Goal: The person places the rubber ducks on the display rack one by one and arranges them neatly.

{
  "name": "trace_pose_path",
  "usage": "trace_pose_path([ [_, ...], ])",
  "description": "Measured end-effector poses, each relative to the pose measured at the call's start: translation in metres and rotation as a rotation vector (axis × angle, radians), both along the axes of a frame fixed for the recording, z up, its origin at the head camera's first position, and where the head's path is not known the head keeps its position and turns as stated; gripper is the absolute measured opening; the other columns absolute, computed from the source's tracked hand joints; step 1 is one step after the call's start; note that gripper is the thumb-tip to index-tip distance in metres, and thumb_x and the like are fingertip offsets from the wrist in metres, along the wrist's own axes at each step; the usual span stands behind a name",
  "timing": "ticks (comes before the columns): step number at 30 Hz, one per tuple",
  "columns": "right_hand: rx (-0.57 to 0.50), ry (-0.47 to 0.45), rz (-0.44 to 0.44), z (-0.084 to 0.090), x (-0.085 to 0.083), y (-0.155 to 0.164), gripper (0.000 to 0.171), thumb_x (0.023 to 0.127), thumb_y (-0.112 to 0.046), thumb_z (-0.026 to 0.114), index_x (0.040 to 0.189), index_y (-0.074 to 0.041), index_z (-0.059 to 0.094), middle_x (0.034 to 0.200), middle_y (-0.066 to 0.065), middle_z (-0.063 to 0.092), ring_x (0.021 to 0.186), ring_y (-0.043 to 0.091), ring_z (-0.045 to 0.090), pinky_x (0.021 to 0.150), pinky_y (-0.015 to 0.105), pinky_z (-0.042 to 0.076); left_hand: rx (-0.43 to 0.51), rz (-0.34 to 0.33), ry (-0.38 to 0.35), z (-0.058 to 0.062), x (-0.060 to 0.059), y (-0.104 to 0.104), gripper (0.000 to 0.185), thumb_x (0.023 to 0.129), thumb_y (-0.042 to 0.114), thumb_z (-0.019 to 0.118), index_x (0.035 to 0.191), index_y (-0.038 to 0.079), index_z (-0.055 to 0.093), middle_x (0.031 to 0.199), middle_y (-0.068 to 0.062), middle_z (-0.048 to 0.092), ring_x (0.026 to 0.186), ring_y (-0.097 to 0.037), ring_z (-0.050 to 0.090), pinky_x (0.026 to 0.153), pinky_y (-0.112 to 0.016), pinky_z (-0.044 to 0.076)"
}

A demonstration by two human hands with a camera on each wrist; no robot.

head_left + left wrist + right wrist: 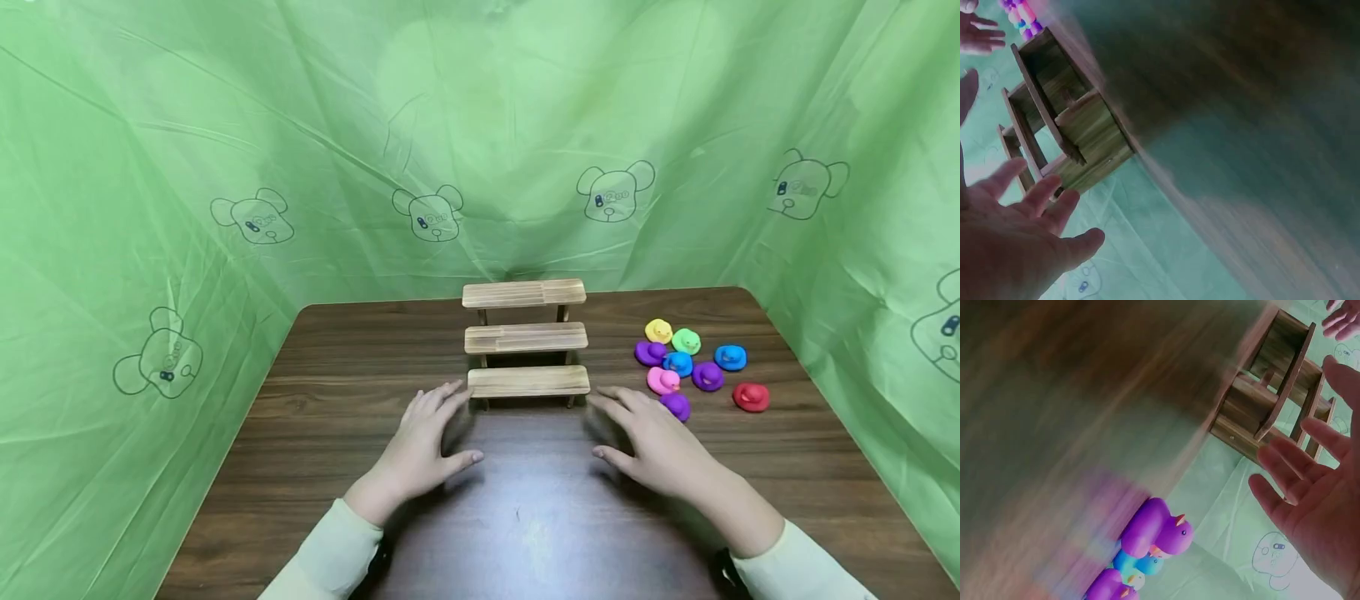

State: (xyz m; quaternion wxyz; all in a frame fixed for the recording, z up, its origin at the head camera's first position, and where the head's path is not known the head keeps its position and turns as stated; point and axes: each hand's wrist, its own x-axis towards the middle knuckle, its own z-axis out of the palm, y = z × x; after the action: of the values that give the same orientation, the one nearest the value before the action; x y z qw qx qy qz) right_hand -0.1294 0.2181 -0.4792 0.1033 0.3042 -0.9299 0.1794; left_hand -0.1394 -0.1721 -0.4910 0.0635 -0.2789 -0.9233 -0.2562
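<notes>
A small wooden three-step shelf (pixel 526 337) stands at the middle back of the dark wooden table (pixel 337 392). My left hand (pixel 429 437) hovers open just left of its lowest step, holding nothing. My right hand (pixel 648 437) is open just right of that step, fingers spread, also holding nothing. The left wrist view shows the shelf (pixel 1063 119) beyond my spread left hand (pixel 1029 231). In the right wrist view the shelf (pixel 1272 403) lies past my right hand's fingers (pixel 1300 481), with a purple duck (pixel 1157 528) nearby.
Several small rubber ducks cluster right of the shelf: yellow (pixel 658 331), green (pixel 686 341), blue (pixel 730 357), pink (pixel 663 381), purple (pixel 676 406) and red (pixel 751 397). A green sheet with bear prints (pixel 427 214) walls in the table on three sides.
</notes>
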Motion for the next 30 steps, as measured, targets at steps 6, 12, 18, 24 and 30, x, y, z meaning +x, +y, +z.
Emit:
trace_pose_path([
  [6,-0.008,-0.018,-0.027,0.003,-0.004,0.01,0.058,0.084,-0.033,0.091,0.133,-0.012,0.069,0.124,0.005,0.065,0.111,0.029,0.066,0.095,0.052,0.057,0.186,0.072,-0.102,-0.004,-0.019,-0.004,0.075,0.086,0.028,0.09,0.149,0.007,0.055,0.145,-0.01,0.057,0.135,-0.03,0.053,0.115,-0.054,0.042],
  [12,-0.032,-0.042,-0.055,0.004,-0.007,0.022,0.049,0.084,-0.027,0.091,0.126,-0.011,0.072,0.118,0.0,0.067,0.107,0.026,0.068,0.092,0.052,0.059,0.33,0.111,-0.243,-0.005,-0.034,-0.006,0.069,0.086,0.011,0.089,0.145,0.003,0.055,0.138,-0.018,0.06,0.129,-0.035,0.058,0.112,-0.054,0.047],
  [18,-0.071,-0.032,-0.088,0.004,-0.011,0.037,0.046,0.082,-0.021,0.092,0.123,-0.009,0.073,0.121,0.007,0.068,0.113,0.034,0.067,0.095,0.058,0.055,0.454,0.106,-0.386,-0.005,-0.048,-0.004,0.072,0.086,0.004,0.087,0.147,0.0,0.05,0.148,-0.021,0.055,0.131,-0.04,0.058,0.113,-0.055,0.047],
  [24,-0.097,0.004,-0.128,0.001,-0.02,0.059,0.052,0.078,-0.016,0.094,0.124,-0.006,0.072,0.122,0.012,0.067,0.114,0.039,0.065,0.097,0.06,0.053,0.505,0.104,-0.46,-0.005,-0.058,-0.001,0.076,0.084,0.001,0.088,0.149,0.0,0.049,0.146,-0.02,0.057,0.129,-0.04,0.06,0.111,-0.051,0.05],
  [30,-0.107,-0.065,-0.194,0.001,-0.025,0.083,0.058,0.08,-0.019,0.093,0.131,-0.005,0.069,0.117,0.013,0.068,0.107,0.035,0.064,0.088,0.057,0.054,0.589,0.093,-0.521,-0.008,-0.066,0.002,0.077,0.082,-0.006,0.087,0.149,-0.002,0.05,0.142,-0.021,0.06,0.125,-0.038,0.063,0.106,-0.047,0.054],
])
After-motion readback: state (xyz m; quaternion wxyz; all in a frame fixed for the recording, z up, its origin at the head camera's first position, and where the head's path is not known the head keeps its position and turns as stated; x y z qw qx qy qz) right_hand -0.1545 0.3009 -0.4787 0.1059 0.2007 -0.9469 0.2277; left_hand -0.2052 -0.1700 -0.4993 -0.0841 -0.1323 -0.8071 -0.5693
